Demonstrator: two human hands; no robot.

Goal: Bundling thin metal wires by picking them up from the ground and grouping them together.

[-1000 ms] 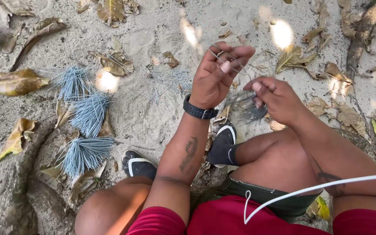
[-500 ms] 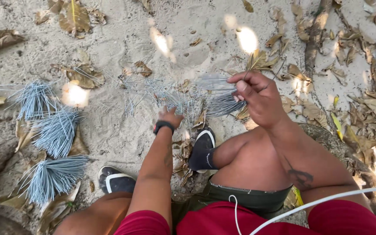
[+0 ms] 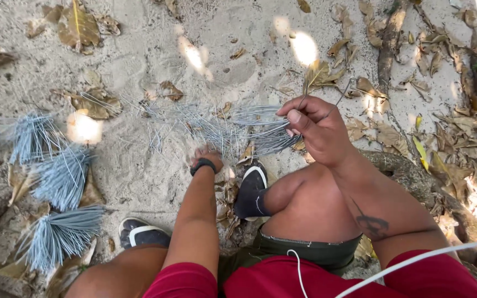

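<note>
Two knees frame the near edge, with black slip-on shoes (image 3: 251, 190) planted on the sand (image 3: 139, 66). At the near left lie three tied bundles of pale grey-blue thin sticks (image 3: 56, 234), fanned like brushes. Beyond the shoes, the left hand (image 3: 206, 157), a black wristband just behind it, reaches down into the loose scatter of the same sticks (image 3: 194, 124); its fingers are foreshortened, so I cannot tell whether they pinch anything. The right hand (image 3: 314, 129) is raised just above the ground, fingers curled shut around a small sheaf of sticks (image 3: 274, 143), probably a dozen or more. Farther off, dry brown leaves (image 3: 81, 25) litter the sand.
</note>
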